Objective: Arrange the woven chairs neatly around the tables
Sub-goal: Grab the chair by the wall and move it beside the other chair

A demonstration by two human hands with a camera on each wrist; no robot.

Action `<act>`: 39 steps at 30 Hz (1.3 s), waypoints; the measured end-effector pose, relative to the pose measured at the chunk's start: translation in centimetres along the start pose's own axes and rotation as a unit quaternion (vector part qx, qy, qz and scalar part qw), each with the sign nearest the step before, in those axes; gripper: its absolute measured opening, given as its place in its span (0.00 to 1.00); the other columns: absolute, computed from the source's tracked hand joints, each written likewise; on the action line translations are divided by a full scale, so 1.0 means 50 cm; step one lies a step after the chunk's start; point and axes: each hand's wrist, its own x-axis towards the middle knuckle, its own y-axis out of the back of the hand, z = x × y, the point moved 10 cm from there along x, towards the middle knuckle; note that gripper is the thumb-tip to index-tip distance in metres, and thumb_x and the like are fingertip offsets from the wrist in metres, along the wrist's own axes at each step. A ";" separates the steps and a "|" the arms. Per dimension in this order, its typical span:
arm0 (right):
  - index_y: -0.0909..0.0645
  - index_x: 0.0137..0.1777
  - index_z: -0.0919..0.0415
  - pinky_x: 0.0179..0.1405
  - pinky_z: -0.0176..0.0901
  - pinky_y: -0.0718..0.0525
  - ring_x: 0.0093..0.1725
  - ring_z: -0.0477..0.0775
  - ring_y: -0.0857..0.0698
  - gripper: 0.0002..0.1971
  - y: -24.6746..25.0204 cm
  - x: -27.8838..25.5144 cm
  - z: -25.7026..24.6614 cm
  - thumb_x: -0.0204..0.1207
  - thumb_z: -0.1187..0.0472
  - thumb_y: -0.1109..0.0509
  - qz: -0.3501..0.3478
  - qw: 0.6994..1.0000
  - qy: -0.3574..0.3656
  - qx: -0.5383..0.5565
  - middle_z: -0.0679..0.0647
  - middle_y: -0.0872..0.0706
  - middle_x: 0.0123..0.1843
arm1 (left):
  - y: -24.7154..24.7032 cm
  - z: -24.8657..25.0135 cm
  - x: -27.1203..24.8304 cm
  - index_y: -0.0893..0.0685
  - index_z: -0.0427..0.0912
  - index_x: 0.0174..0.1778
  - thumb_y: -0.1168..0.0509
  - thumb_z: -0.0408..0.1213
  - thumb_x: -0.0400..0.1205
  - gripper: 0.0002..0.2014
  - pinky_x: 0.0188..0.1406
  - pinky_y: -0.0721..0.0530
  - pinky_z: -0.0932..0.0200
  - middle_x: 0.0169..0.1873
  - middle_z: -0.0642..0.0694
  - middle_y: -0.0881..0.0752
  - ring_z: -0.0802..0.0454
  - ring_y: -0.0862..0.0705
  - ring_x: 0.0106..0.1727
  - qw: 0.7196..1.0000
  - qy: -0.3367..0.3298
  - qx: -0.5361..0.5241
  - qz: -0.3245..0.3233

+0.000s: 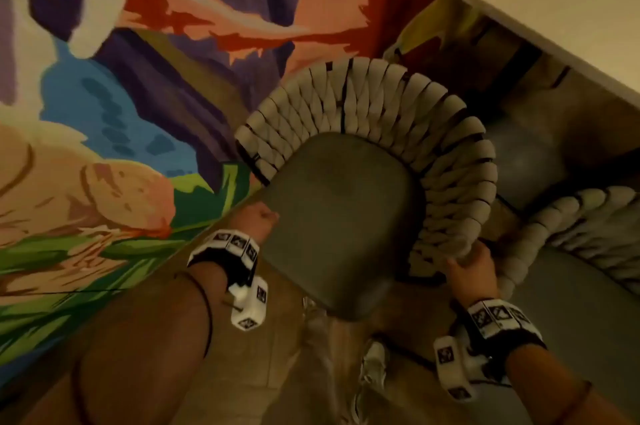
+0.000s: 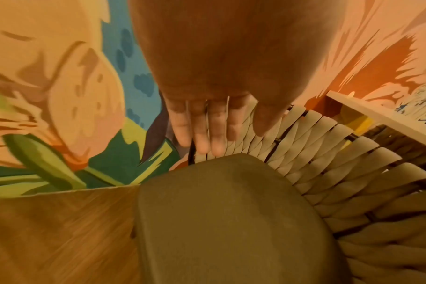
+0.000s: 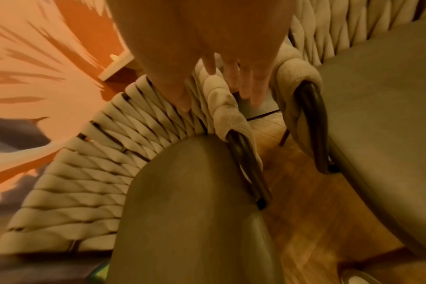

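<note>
woven chair (image 1: 349,202) fills centre frame, seat toward the viewer, curved woven back toward the mural wall (image 1: 138,60); worktop (image 1: 540,5) edge in upper right corner. second woven chair (image 1: 571,251) just beside it, right edge of frame. right hand (image 1: 467,268) has its grip on the end of the woven armrest, thumb inside, fingers over the rope. left hand (image 1: 258,216) sits at the seat's left edge; left wrist view shows fingers (image 2: 202,132) straight, holding nothing. step, as i judge it: turning this chair toward the worktop. next move calls for swinging it round without knocking its neighbour
</note>
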 end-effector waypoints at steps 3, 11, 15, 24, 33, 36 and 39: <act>0.46 0.85 0.57 0.68 0.62 0.21 0.74 0.69 0.25 0.41 -0.028 0.019 0.012 0.77 0.57 0.27 0.040 0.996 -0.067 0.038 0.62 0.29 0.79 | 0.044 0.027 0.130 0.22 0.38 0.70 0.40 0.48 0.84 0.22 0.69 0.24 0.48 0.71 0.34 0.22 0.34 0.22 0.70 0.998 0.021 0.049 0.027; 0.43 0.83 0.54 0.74 0.68 0.27 0.75 0.71 0.26 0.35 -0.104 -0.004 0.151 0.81 0.51 0.31 0.135 0.954 -0.240 0.121 0.63 0.28 0.79 | 0.191 0.111 0.351 0.34 0.35 0.76 0.38 0.43 0.78 0.31 0.69 0.30 0.37 0.75 0.33 0.32 0.33 0.32 0.74 0.974 0.019 0.073 0.214; 0.39 0.81 0.52 0.73 0.68 0.26 0.74 0.69 0.25 0.33 -0.108 -0.004 0.162 0.80 0.49 0.31 0.172 0.942 -0.252 0.140 0.61 0.25 0.77 | 0.188 0.119 0.404 0.34 0.37 0.76 0.39 0.40 0.79 0.28 0.71 0.33 0.37 0.75 0.33 0.31 0.34 0.31 0.74 0.973 0.028 0.074 0.216; 0.38 0.76 0.41 0.68 0.71 0.22 0.72 0.68 0.22 0.32 -0.117 0.001 0.184 0.75 0.44 0.29 0.193 0.927 -0.270 0.176 0.58 0.24 0.75 | 0.188 0.082 0.420 0.36 0.36 0.77 0.40 0.32 0.83 0.25 0.67 0.29 0.36 0.73 0.30 0.29 0.32 0.29 0.74 0.972 -0.031 0.125 0.199; 0.37 0.71 0.36 0.65 0.75 0.21 0.71 0.69 0.23 0.34 -0.062 0.033 0.228 0.68 0.34 0.28 0.152 0.951 -0.210 0.166 0.57 0.24 0.75 | 0.124 -0.012 0.290 0.38 0.36 0.79 0.38 0.25 0.76 0.33 0.67 0.26 0.37 0.71 0.28 0.28 0.29 0.27 0.70 0.969 0.011 0.101 0.223; 0.37 0.70 0.36 0.63 0.75 0.20 0.70 0.71 0.21 0.39 -0.047 0.050 0.246 0.58 0.28 0.31 0.137 0.962 -0.188 0.142 0.59 0.23 0.73 | 0.094 -0.073 0.233 0.41 0.36 0.81 0.37 0.25 0.76 0.35 0.69 0.27 0.36 0.72 0.28 0.29 0.29 0.28 0.72 0.970 0.051 0.104 0.216; 0.37 0.70 0.37 0.62 0.74 0.19 0.68 0.70 0.20 0.35 -0.045 0.058 0.252 0.62 0.34 0.31 0.112 0.971 -0.167 0.132 0.60 0.22 0.72 | 0.069 -0.145 0.169 0.43 0.35 0.82 0.37 0.27 0.78 0.36 0.73 0.31 0.35 0.76 0.29 0.33 0.29 0.33 0.76 0.969 0.111 0.107 0.191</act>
